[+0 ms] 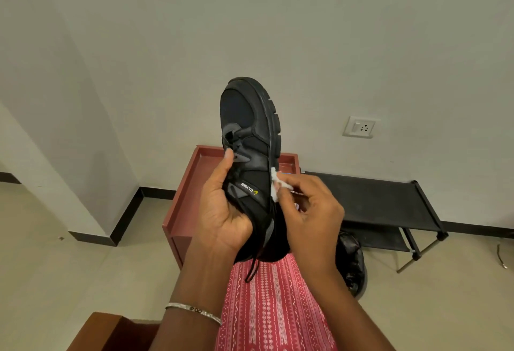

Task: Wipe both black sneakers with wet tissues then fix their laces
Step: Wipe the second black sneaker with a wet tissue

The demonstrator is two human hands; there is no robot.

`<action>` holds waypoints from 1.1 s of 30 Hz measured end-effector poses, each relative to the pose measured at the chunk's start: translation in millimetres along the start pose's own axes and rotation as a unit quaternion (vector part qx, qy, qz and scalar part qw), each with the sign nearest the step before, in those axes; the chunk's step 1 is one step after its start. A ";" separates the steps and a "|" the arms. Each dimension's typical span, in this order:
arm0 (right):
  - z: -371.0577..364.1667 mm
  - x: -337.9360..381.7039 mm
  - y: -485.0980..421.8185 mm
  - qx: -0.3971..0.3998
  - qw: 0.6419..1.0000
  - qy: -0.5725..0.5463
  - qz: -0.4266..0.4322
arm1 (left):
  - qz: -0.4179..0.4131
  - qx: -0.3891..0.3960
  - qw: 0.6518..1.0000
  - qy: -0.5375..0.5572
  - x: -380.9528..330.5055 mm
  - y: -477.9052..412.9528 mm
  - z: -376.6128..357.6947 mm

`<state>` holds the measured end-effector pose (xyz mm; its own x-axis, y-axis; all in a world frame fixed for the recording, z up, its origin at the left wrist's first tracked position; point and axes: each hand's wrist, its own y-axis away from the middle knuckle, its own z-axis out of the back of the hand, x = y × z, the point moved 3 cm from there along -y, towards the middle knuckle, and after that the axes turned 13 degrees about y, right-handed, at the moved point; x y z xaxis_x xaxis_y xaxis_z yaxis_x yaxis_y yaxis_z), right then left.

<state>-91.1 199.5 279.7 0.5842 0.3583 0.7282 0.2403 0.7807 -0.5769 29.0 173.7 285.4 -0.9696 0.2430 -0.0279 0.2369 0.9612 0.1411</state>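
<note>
A black sneaker (250, 133) is held up in front of me, toe pointing away and sole turned to the right. My left hand (222, 208) grips it from the left around the laced middle, thumb up on the laces. My right hand (311, 208) pinches a small white wet tissue (278, 185) against the edge of the sole on the right side. A loose black lace end (251, 267) dangles below the heel. The second sneaker is not clearly in view.
A reddish-brown box-like table (183, 203) stands behind the shoe. A black shoe rack (389, 200) runs along the wall at right, a dark shiny bag (350, 261) lies on the floor beneath it. My red patterned lap (272, 309) fills the bottom.
</note>
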 end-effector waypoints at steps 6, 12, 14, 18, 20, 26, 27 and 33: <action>0.3 14.0 -30.2 -0.054 0.997 0.007 0.049 | 0.014 0.005 0.999 -0.030 8.9 6.9 -6.9; 2.3 17.1 0.7 -0.034 0.994 0.040 0.101 | 0.021 -0.017 0.998 -0.049 -3.7 4.0 -8.0; 0.8 14.9 14.6 -0.033 0.990 0.058 0.122 | 0.024 -0.030 0.997 -0.061 -8.2 2.1 -5.6; 4.6 16.7 -5.6 -0.059 0.979 0.095 0.172 | 0.024 -0.049 0.996 -0.070 -2.4 3.7 -7.8; 8.6 20.0 -26.8 -0.082 0.971 0.119 0.191 | 0.028 -0.055 0.995 -0.079 3.2 6.1 -8.8; 16.6 18.2 -52.9 -0.137 0.973 0.121 0.144 | -0.004 -0.092 0.985 -0.146 6.6 4.0 -4.5; 17.3 18.9 -47.3 -0.133 0.975 0.116 0.134 | -0.007 -0.098 0.984 -0.148 6.5 4.2 -5.1; 7.1 25.0 -5.7 -0.056 0.952 0.193 0.231 | 0.011 -0.114 0.980 -0.162 12.2 8.6 -9.7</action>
<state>-83.5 207.6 303.8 0.8832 0.4196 0.2094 -0.0436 0.5181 -0.8542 18.7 183.7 295.8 -0.8852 0.3284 -0.3294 0.2026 0.9098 0.3623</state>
